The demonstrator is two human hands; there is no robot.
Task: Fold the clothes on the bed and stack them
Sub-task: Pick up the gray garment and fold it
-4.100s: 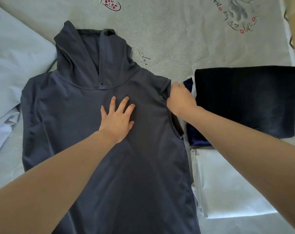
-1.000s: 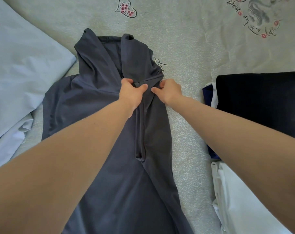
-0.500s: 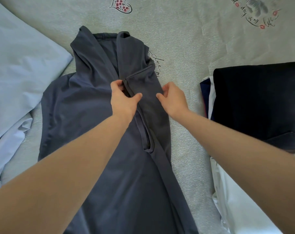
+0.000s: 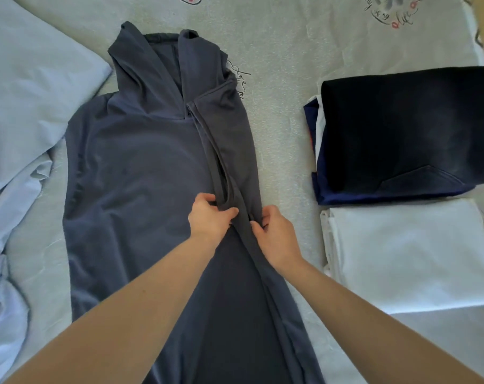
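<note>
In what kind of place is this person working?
Most likely a bedroom: the grey hooded garment lies spread on a bed sheet printed with hearts and script, a pale blue pillow lies beside it, and folded clothes are stacked nearby.

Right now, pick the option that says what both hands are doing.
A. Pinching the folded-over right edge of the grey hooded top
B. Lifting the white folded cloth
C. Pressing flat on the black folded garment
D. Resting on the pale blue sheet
A: the left hand and the right hand both pinch the folded-in edge of the grey hooded top, away from the black folded garment and the white folded cloth.
</note>
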